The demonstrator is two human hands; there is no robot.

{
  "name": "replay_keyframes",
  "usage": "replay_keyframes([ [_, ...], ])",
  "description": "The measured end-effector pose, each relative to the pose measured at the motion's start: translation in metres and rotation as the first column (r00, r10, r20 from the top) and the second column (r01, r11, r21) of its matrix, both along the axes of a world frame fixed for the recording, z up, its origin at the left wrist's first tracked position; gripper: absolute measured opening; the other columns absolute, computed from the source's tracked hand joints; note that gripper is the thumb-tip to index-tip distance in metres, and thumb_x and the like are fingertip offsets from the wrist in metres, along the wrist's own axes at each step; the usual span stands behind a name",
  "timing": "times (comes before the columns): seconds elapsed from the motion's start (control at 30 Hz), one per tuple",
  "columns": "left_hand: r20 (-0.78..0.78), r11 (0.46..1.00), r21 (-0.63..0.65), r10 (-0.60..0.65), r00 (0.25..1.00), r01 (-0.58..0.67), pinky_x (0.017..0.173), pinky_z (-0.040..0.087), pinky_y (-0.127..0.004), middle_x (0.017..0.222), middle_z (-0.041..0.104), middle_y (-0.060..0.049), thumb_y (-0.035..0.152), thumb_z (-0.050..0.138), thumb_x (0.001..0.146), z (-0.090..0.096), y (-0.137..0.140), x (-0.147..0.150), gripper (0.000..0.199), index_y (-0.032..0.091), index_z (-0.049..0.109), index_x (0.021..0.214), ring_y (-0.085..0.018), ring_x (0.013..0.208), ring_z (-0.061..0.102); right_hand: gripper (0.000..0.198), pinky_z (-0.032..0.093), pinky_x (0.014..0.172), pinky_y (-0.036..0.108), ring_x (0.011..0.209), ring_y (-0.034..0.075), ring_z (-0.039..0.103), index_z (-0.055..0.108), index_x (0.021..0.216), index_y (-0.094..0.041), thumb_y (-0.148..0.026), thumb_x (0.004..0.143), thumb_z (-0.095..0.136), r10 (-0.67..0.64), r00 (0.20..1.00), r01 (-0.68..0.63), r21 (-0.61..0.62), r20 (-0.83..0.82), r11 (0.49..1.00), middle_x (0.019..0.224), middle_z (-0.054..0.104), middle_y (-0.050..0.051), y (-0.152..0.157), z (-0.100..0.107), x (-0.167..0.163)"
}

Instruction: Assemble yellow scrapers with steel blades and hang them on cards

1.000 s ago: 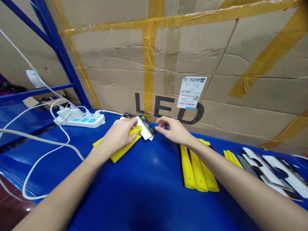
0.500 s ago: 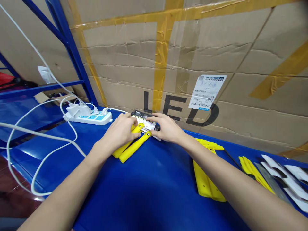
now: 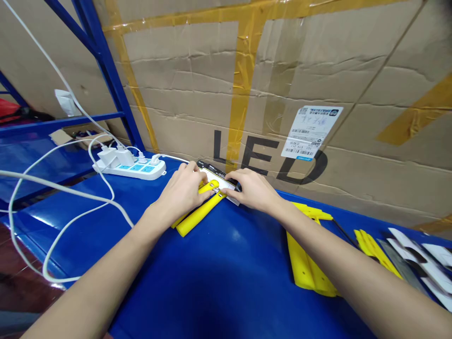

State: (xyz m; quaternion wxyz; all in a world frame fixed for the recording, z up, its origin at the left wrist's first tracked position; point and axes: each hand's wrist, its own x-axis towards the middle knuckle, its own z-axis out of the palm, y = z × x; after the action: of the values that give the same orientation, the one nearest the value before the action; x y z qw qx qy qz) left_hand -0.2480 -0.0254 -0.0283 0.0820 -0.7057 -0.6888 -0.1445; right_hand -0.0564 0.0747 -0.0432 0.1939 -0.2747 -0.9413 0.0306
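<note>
Two yellow plastic handles (image 3: 199,215) with slotted ends lie side by side on the blue surface, slanting up to the right. My left hand (image 3: 187,188) is closed around the upper end of the farther yellow handle (image 3: 212,185), thumb across it. My right hand (image 3: 252,188) has its thumb and fingers curled together over a flat black-and-white printed pack (image 3: 221,175) behind the handle ends. Its thumb tip is right by the nearer handle's slotted end. My fingers partly cover the pack, so I cannot tell whether it is opened.
A white power strip (image 3: 151,172) with plugs and loose white cables sits at left. Behind stands a large taped cardboard box (image 3: 183,103) marked LED. At right are a yellow glue-gun-shaped tool (image 3: 303,259), yellow pieces (image 3: 376,252) and white-and-black parts (image 3: 420,263). A blue frame (image 3: 106,70) rises at left.
Both hands have shifted slightly to the right along with the handle ends and pack. My left thumb and fingers have moved closer to my right thumb. The view has shifted a little.
</note>
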Motion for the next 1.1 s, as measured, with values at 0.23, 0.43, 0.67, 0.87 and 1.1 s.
replay_keyframes([
  [0.23,-0.012,0.994,0.106,-0.006,1.0,0.007,0.086,0.049,-0.044,0.102,0.056,-0.012,0.05,0.064,0.087,0.003,-0.001,0.007,0.034,0.017,0.066,0.094,-0.031,0.1,0.054,0.033,0.047,0.095,0.038,0.111,0.027,0.062,0.069,0.118,-0.019,-0.041,0.098,0.054,0.001,0.994,-0.001,-0.001,-0.111,1.0,0.116,0.073,0.01,-0.001,0.003,0.011],
  [0.43,-0.146,0.971,0.148,-0.167,0.975,0.189,0.086,0.048,-0.041,0.098,0.059,-0.011,0.035,0.058,0.094,0.001,-0.003,0.026,0.021,0.015,0.064,0.094,-0.028,0.097,0.053,0.021,0.045,0.084,0.032,0.096,0.022,0.064,0.07,0.103,-0.02,-0.028,0.097,0.052,-0.031,0.979,0.023,-0.043,-0.2,0.999,0.101,0.075,0.005,-0.007,0.015,0.04],
  [0.67,-0.199,0.922,-0.011,-0.382,0.903,0.388,0.074,0.049,-0.036,0.092,0.065,-0.009,0.028,0.045,0.1,0.001,-0.003,0.069,0.023,0.016,0.063,0.09,-0.024,0.087,0.061,0.044,0.028,0.054,0.028,0.051,0.01,0.04,0.045,0.057,-0.02,-0.04,0.095,0.054,-0.179,0.976,0.159,-0.156,-0.122,0.975,0.05,0.046,-0.004,-0.025,0.031,0.097],
  [0.87,-0.178,0.857,-0.177,-0.512,0.84,0.485,0.071,0.051,-0.036,0.097,0.07,-0.01,0.033,0.051,0.097,0.03,0.007,0.139,0.021,0.017,0.065,0.101,-0.026,0.086,0.068,0.037,0.028,0.053,0.026,0.052,0.01,0.04,0.049,0.06,-0.019,-0.036,0.093,0.054,-0.182,0.983,0.173,-0.267,-0.011,0.948,0.053,0.048,-0.004,-0.038,0.052,0.163],
  [1.1,-0.138,0.782,-0.35,-0.587,0.798,0.515,0.065,0.05,-0.035,0.087,0.074,-0.009,0.035,0.053,0.094,0.052,0.03,0.225,0.023,0.022,0.072,0.099,-0.028,0.081,0.071,0.016,0.043,0.061,0.025,0.067,0.014,0.062,0.072,0.088,-0.019,-0.016,0.078,0.059,-0.263,0.948,0.311,-0.338,0.18,0.888,0.074,0.072,0.0,-0.04,0.073,0.239],
])
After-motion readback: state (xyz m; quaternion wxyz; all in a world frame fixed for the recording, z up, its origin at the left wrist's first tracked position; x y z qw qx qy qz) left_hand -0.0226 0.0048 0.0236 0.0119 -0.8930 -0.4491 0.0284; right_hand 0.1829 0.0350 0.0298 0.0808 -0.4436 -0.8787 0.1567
